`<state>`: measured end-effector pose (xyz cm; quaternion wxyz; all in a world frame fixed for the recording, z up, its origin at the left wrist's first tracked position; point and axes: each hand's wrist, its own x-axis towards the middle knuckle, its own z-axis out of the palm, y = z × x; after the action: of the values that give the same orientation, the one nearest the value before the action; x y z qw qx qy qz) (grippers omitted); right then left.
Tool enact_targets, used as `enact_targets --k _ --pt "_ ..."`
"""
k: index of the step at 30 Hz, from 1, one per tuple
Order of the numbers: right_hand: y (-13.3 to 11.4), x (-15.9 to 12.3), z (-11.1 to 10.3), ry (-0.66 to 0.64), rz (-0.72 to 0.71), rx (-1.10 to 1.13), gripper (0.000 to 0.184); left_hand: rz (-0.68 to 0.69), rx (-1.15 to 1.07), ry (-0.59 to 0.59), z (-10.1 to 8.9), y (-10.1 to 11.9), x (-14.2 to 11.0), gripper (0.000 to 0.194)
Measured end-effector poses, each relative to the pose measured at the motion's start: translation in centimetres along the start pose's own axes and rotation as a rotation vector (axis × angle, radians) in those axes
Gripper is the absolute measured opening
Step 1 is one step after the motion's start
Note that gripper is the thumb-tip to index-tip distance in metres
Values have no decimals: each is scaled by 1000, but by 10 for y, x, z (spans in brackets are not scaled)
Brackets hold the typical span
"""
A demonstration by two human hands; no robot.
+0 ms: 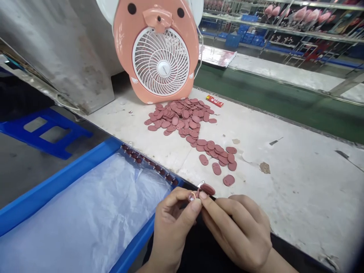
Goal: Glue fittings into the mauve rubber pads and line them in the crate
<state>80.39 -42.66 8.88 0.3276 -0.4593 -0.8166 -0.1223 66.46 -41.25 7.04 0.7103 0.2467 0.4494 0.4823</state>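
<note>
My left hand point(173, 227) is closed, its thumb and forefinger pinching a small shiny piece point(191, 196) with an orange edge, too small to name. Right against it, my right hand point(241, 231) pinches a dark red oval piece point(207, 189) at its near end. The fingertips of both hands meet over the table's front edge, and how the two pieces join is hidden. Beyond them, several loose flat oval pieces point(217, 168), some showing small holes, lead back to a large heap of the same ovals point(184, 115).
A pink animal-shaped fan point(122, 41) stands behind the heap on the worn white table point(301, 197). Near it lies a small red packet point(214, 101). A blue tray point(93, 153) lined with a white plastic sheet point(85, 216) sits left, dark red pieces point(149, 165) along its rim. Farther left is a blue stool point(45, 131).
</note>
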Motion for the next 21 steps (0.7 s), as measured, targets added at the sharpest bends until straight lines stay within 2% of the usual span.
enact_targets --k 3,5,7,9,11,13,15,18,21 --pt "-3 5 -7 -38 -36 -2 37 -21 92 115 -13 2 8 17" --pt "-2 3 -18 -77 -18 10 33 35 235 222 -33 4 21 22" --pt "3 -5 -28 -104 -3 5 31 101 398 346 -63 4 41 28" --pt "12 -18 -34 -57 41 -40 36 150 553 457 -99 2 66 30" --pt "20 -34 -35 15 145 -102 41 178 765 540 -134 -1 92 26" --pt "27 -48 -34 40 223 -140 42 156 979 546 -162 -4 115 21" --pt "32 -57 -32 11 203 -137 35 129 1158 506 -180 -6 133 20" --pt "38 -64 -29 -60 142 -132 24 90 1342 447 -194 -9 153 22" --pt "43 -68 -25 -78 134 -160 22 40 1448 417 -200 -13 168 25"
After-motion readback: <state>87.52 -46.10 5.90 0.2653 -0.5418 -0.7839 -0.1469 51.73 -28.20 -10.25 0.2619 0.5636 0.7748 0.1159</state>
